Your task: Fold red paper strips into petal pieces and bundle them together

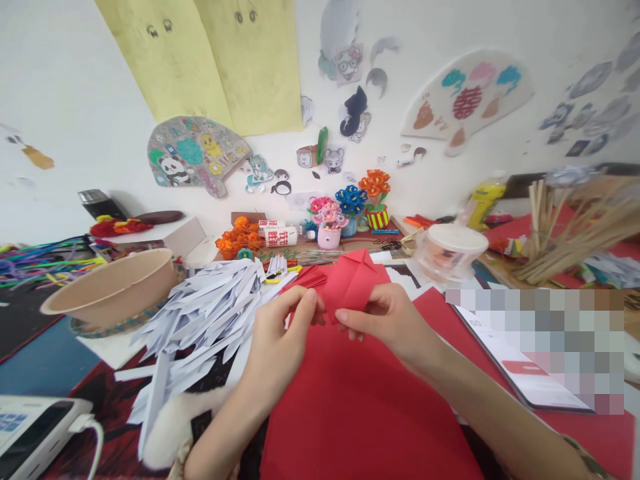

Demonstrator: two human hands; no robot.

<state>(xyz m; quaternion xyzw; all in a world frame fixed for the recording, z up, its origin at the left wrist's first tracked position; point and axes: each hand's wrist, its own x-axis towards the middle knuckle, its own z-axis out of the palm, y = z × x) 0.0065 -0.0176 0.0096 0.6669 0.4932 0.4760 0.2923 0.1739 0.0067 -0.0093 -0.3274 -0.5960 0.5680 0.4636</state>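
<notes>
Paper (pixel 349 285), red and folded, is slanting up and away from the right hand (pixel 381 313), which is pinching its lower end. The left hand (pixel 294 313) is curling at the paper's left side, its grip unclear from here.

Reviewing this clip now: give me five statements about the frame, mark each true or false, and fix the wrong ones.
1. The right hand holds folded red paper. True.
2. A beige bowl stands left of a pile of white paper strips. True.
3. The white paper strips lie to the right of the folded red paper. False: they lie to its left.
4. A striped pot holds orange flowers. True.
5. The striped pot stands left of the beige bowl. False: it stands to the bowl's right.
</notes>
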